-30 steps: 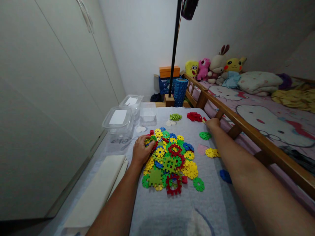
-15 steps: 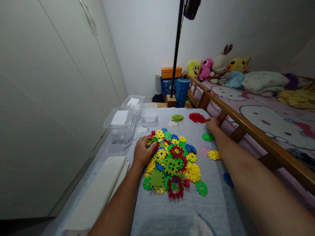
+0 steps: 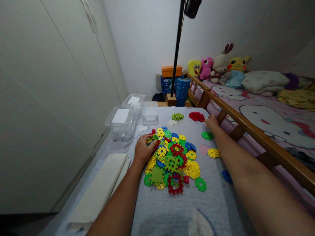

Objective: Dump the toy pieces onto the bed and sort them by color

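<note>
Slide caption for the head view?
Left hand curled over the mixed gear pile; right hand beside the red stack.

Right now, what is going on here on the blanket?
A person works over a grey blanket with coloured plastic gear discs. The left hand lies curled on the left edge of the mixed pile; whether it grips a disc is unclear. The right hand reaches out to the small red pile by the wooden bed rail. Clear boxes stand at the far left.
</note>
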